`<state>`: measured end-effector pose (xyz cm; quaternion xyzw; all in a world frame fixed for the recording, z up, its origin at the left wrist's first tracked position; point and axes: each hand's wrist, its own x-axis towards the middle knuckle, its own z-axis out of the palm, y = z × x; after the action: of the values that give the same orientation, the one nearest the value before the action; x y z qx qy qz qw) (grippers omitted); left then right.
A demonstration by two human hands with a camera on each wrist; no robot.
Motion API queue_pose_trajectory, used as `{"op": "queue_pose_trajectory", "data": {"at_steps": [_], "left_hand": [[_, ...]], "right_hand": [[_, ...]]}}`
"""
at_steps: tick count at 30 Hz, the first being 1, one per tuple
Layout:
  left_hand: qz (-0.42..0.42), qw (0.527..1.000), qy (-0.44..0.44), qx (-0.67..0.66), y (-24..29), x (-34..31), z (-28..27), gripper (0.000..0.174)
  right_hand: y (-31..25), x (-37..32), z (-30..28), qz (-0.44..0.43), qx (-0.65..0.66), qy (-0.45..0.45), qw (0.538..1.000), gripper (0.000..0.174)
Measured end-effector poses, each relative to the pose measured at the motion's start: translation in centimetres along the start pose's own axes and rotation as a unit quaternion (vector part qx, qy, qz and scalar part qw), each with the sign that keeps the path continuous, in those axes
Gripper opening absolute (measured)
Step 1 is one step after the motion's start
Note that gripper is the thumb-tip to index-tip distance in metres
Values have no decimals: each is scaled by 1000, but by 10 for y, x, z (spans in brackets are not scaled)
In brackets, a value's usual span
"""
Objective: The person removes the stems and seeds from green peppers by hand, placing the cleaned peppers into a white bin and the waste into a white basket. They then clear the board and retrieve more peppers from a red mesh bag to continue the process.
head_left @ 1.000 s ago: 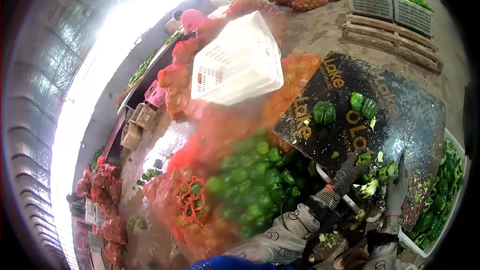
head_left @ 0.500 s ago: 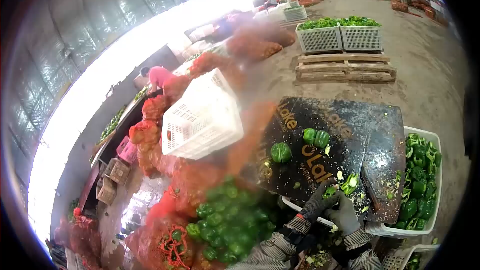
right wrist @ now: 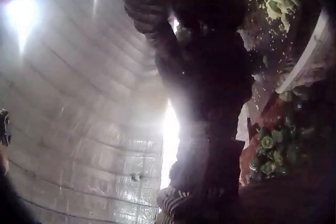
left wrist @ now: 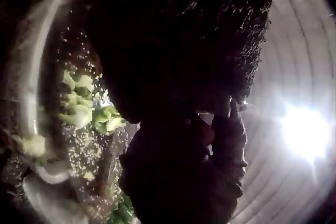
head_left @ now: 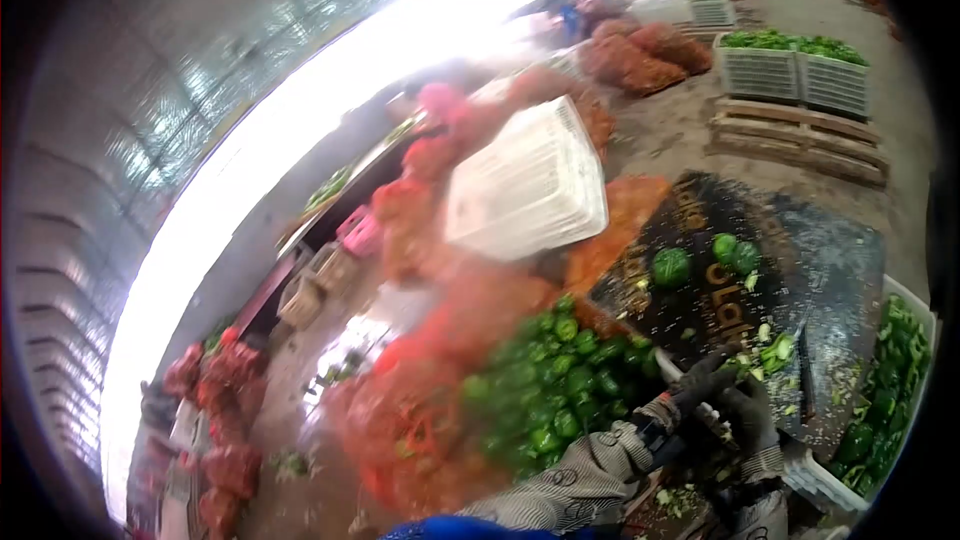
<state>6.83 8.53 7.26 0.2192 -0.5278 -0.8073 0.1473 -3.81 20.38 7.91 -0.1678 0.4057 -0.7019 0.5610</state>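
Both gloved hands are close together at the near edge of the dark lettered board (head_left: pixel 845 285). My left hand (head_left: pixel 703 380) reaches over the edge, with my right hand (head_left: pixel 750 415) just beside it, overlapping its fingertips in this view. In the wrist views the hands are dark silhouettes that meet, and I cannot tell what they grip between them. A knife (head_left: pixel 806 370) lies on the board, right of the hands. Pale green pepper scraps (head_left: pixel 775 352) lie just past the fingers. Farther back sit a green bell pepper (head_left: pixel 671 267) and a pair of peppers (head_left: pixel 737 254).
A heap of green peppers (head_left: pixel 560 380) fills the space left of the board, beside red mesh sacks (head_left: pixel 420 440). Right of the board stands a white crate (head_left: pixel 822 480) of cut peppers. White stacked crates (head_left: pixel 530 185) and a wooden pallet (head_left: pixel 800 135) bearing filled crates are beyond.
The right hand has left the knife on the board and moved left to meet the left hand. The left hand has drawn back slightly from the pepper scraps. The head view has swung about.
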Motion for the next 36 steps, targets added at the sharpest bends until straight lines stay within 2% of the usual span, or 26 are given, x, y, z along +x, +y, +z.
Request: {"op": "queue_pose_trajectory", "data": {"at_steps": [1,2,4,5,7,8,10,12,13,14,16,17,18,19,20,22,23,25,26,28,29,30,32,33,34,36], "left_hand": [[31,999,-28,-21,-16,1,-12,64],[38,999,-11,-23,-15,-9,-12,64],[79,992,-13,95,-12,-31,-11,63],[51,993,11,103,-13,-38,-13,57],[68,989,54,120,-16,-51,-16,55],[79,984,76,142,-19,-56,-18,52],[81,975,123,165,-24,-67,-22,46],[93,966,130,203,-16,-79,-21,37],[46,957,151,241,-1,-88,-15,37],[48,957,156,240,-4,-90,-18,37],[148,948,163,227,-18,-81,-29,37],[152,948,159,232,-20,-77,-34,37],[223,921,175,268,-23,-74,-38,38],[291,888,193,299,-27,-73,-43,39],[293,887,197,298,-20,-77,-40,39],[260,821,285,421,3,-91,-23,44],[259,822,284,419,9,-93,-17,44],[199,770,298,528,17,-94,-13,48],[197,768,302,529,10,-88,-16,48],[214,778,309,503,-15,-71,-19,53],[227,832,257,435,-4,-81,-19,41],[224,832,262,435,-12,-75,-24,41],[149,932,270,188,-38,-60,-40,40],[106,967,231,29,-41,-69,-45,43],[105,966,234,29,-41,-69,-51,43],[36,965,261,-2,-44,-67,-61,50]], "right_hand": [[2,5,-9,20,-50,-84,995,37],[3,1,-8,44,-94,-76,992,41],[16,-5,-4,-21,-160,-116,980,44],[25,-8,-1,-12,-162,-133,978,44],[44,-13,6,-36,-93,-135,986,44],[50,-15,12,-23,-96,-154,983,44],[55,-21,21,-60,-166,-106,979,43],[40,-43,59,-38,-172,-122,977,37],[40,-47,68,-44,-166,-116,978,34],[40,-51,75,-53,-159,-107,980,31],[44,-53,87,-73,-145,-96,982,28],[50,-53,92,-79,-79,-95,989,26],[53,-53,93,-83,-17,-96,992,25],[52,-50,90,-68,-96,-67,991,20],[54,-46,87,-67,-98,-71,990,20],[63,-39,78,-119,-245,-7,962,25],[67,-35,71,-146,-316,28,937,28],[75,-24,56,-195,-449,90,867,32],[79,-18,48,-195,-449,85,868,32],[91,-4,21,-268,-378,41,885,37],[100,25,-15,-241,-445,110,855,41],[120,57,-61,-241,-473,167,831,45],[102,58,-66,-274,-494,152,811,48],[84,50,-58,-177,-513,136,829,49],[96,65,-88,-160,-556,135,805,53],[139,102,-193,-146,-689,121,700,61]]}}
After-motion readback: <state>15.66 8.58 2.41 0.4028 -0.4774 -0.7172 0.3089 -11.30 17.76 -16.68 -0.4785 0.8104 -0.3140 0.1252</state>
